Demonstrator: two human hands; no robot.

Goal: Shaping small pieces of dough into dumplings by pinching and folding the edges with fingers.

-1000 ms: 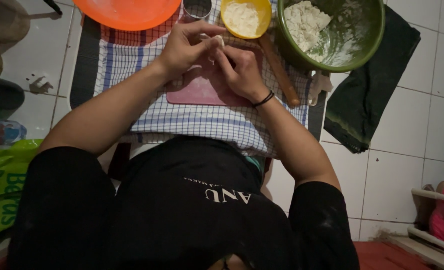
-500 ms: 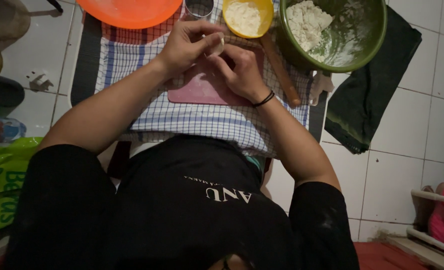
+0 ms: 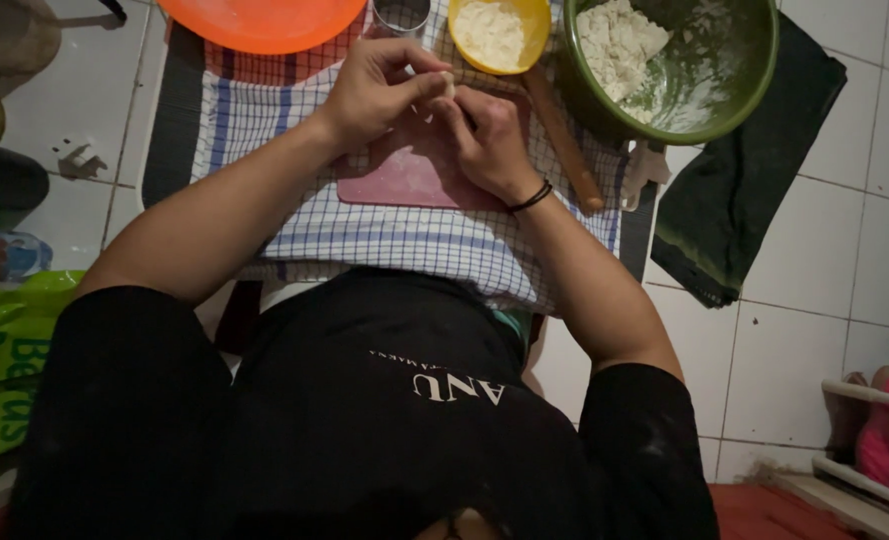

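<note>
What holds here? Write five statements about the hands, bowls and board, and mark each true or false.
1. The left hand and right hand pinch a small piece of dough above the pink board. True.
2. The black wristband is on the left wrist. False: it is on the right wrist.
3. The green bowl holds a white dough mass. True.
4. The yellow bowl is empty. False: it holds white flour.
5. The orange dish lies on the pink board. False: it sits beyond the board, on the checked cloth.
</note>
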